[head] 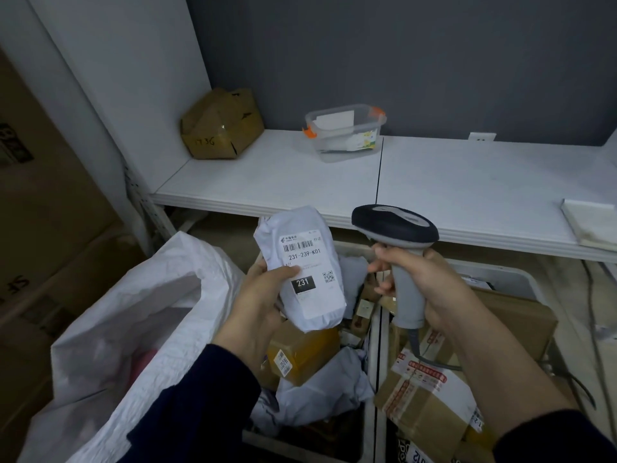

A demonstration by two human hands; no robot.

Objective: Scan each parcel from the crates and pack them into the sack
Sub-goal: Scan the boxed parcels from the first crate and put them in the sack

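Your left hand [263, 292] grips a white plastic-wrapped parcel [300, 272], thumb pressed across the front of its label and fingers curled behind it. You hold the parcel nearly upright, in the air above the left crate [369, 409], with the label facing you: a barcode at the top, "231-239-K01" under it, a black block reading "231" and a small square code to its right.

Your right hand [430, 289] is closed round the grey handle of a scanner [395, 228], fingers wrapped over the front of the grip. The scanner's dark head sits just right of the parcel's upper end, not touching it, and its cable [434, 359] trails down over the right crate [500, 272].

The white woven sack [133, 312] stands open at your left, just beside the left crate, with something pink showing dimly inside. Below the parcel, the left crate holds a box wrapped in yellowish tape [300, 352] and crumpled pale bags. The right crate holds brown cardboard boxes, the nearest one [430, 396] sealed with red-and-white printed tape.

Beyond the crates runs a white shelf [467, 182]. On it, at the far left, sits a dented cardboard box [222, 125], and near the middle a clear plastic tub [345, 132] with orange clips
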